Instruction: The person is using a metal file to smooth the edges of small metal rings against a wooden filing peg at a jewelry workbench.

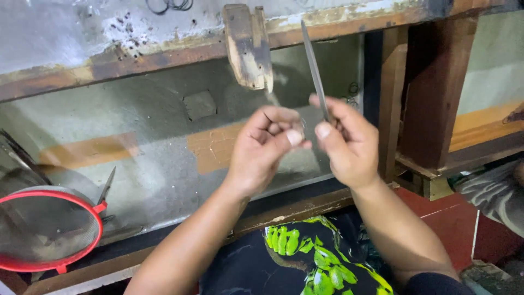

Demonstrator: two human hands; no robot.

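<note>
Head view, looking down past both forearms. Slim metal file point(315, 68) held nearly upright, long axis running from the grip up and slightly to the left, tip pointing toward the worn wooden bench edge point(136, 57) overhead. Lower end buried in the right hand point(345, 143); upper end crossing in front of the bench edge, just right of a battered wooden peg block point(248, 46) jutting out from it.

Below the bench edge, a shallow grey tray-like surface point(158, 136), stained, with an orange-brown band point(213, 146) across it and a small square patch point(200, 105) near the middle. At lower left, a round mesh sieve with a red rim point(46, 229), a thin pointed tool point(105, 187) leaning just beside it. Dark wooden post point(431, 87) at right, red floor point(453, 213) beneath. Lap covered by dark cloth with a green leaf print point(305, 257). Paint peeling along the bench top, a few wire rings point(170, 5) lying on it.

Right hand closed around the file's lower end, thumb pressed forward, fingers curled tight. Left hand point(267, 147) also curled shut, thumb and fingertips pinching something small and pale point(299, 129), too small to identify. Both hands raised over the tray, thumbs almost touching, the pinched piece sitting just beside the file's lower shaft; contact between the two impossible to make out.
</note>
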